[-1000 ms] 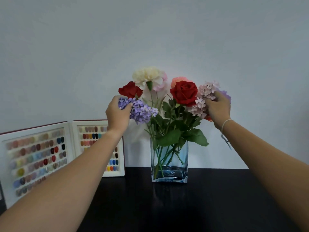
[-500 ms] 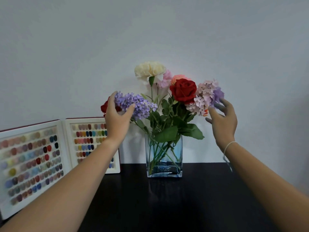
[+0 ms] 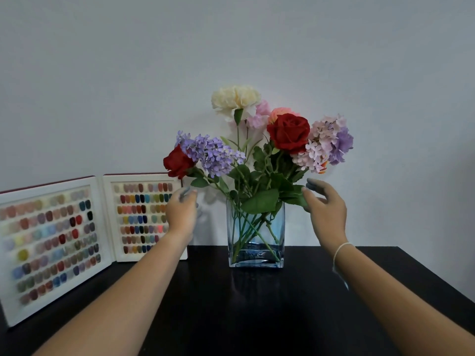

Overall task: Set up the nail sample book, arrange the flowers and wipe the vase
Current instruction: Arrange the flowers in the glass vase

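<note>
A square glass vase (image 3: 256, 258) tinted blue stands on the black table (image 3: 257, 304) against the wall. It holds a bunch of flowers (image 3: 288, 133): red roses, purple and pink blossoms, a cream carnation. My left hand (image 3: 181, 214) hovers left of the vase below the low red rose, fingers apart, holding nothing. My right hand (image 3: 325, 211) hovers right of the vase with its fingertips at a green leaf, holding nothing. The nail sample book (image 3: 77, 237) stands unfolded at the left, two white panels with rows of coloured nail tips.
A plain pale wall rises right behind the table. The table's right edge (image 3: 434, 278) runs diagonally near my right forearm. The sample book's right panel (image 3: 144, 217) sits partly behind my left hand.
Both hands have let go of the blooms and dropped down to about the vase's rim height. The purple sprig and low red rose have settled to the left.
</note>
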The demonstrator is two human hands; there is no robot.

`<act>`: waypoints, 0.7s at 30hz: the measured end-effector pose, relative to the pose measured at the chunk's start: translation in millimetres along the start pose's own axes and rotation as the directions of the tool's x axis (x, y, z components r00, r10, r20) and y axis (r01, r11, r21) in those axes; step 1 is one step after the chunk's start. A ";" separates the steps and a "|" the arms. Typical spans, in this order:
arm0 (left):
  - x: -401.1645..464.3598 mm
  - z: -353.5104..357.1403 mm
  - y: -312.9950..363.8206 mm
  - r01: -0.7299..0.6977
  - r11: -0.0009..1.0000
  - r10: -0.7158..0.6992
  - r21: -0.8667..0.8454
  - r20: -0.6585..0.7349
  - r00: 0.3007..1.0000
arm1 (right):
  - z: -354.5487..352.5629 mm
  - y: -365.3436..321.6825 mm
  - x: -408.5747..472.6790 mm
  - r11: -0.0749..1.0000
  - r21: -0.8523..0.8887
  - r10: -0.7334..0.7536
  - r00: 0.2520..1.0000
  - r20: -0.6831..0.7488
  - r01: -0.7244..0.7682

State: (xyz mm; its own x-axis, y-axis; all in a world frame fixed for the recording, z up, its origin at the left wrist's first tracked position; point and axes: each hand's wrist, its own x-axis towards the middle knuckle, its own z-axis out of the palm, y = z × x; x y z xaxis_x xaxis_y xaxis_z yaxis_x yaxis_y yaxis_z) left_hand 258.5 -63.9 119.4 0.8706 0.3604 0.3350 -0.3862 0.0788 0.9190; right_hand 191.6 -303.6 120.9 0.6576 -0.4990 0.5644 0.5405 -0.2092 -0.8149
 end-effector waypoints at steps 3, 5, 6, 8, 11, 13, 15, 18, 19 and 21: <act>3.9 8.7 0.9 -0.005 1.000 0.005 0.006 0.014 1.000 | 7.4 -2.5 2.4 0.999 -0.014 -0.036 0.999 0.005 0.037; 8.4 14.2 2.9 0.020 0.999 -0.019 -0.029 0.028 0.999 | 12.6 -2.3 3.9 0.998 -0.021 -0.059 0.998 0.013 0.059; 10.9 16.5 3.3 0.054 0.997 -0.052 -0.058 0.043 0.998 | 15.2 -1.0 4.6 0.998 -0.020 -0.058 0.998 0.013 0.059; 14.3 20.1 3.0 0.151 0.983 -0.142 -0.107 0.092 0.986 | 19.3 3.6 6.2 0.999 -0.013 -0.031 1.000 -0.005 0.031; 17.3 26.0 0.0 0.230 0.971 -0.215 -0.065 0.180 0.960 | 22.6 11.8 9.7 0.999 -0.004 0.047 0.998 -0.031 -0.047; 18.6 30.2 0.2 0.247 0.967 -0.229 -0.061 0.219 0.949 | 25.0 15.3 13.4 0.996 -0.012 0.090 0.996 -0.011 -0.090; 20.3 33.6 1.2 0.249 0.966 -0.228 -0.065 0.230 0.946 | 29.4 16.1 18.0 0.994 -0.034 0.102 0.994 0.027 -0.101; 21.0 35.9 -0.2 0.232 0.970 -0.215 -0.067 0.195 0.957 | 37.9 13.5 25.2 0.993 -0.061 0.105 0.993 0.044 -0.103; 20.5 36.6 -1.2 0.235 0.969 -0.218 -0.079 0.178 0.959 | 40.4 12.5 27.7 0.992 -0.071 0.105 0.994 0.035 -0.102; 18.3 37.7 -2.2 0.243 0.963 -0.226 -0.114 0.141 0.964 | 44.7 10.4 32.0 0.990 -0.100 0.100 0.995 0.015 -0.098</act>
State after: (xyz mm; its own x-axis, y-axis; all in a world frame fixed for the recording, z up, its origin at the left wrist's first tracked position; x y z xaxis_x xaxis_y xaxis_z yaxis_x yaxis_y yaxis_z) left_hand 286.8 -92.5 131.3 0.9695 0.1981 0.1441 -0.1952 0.2690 0.9432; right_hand 241.7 -284.2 136.4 0.7159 -0.5052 0.4819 0.4181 -0.2426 -0.8754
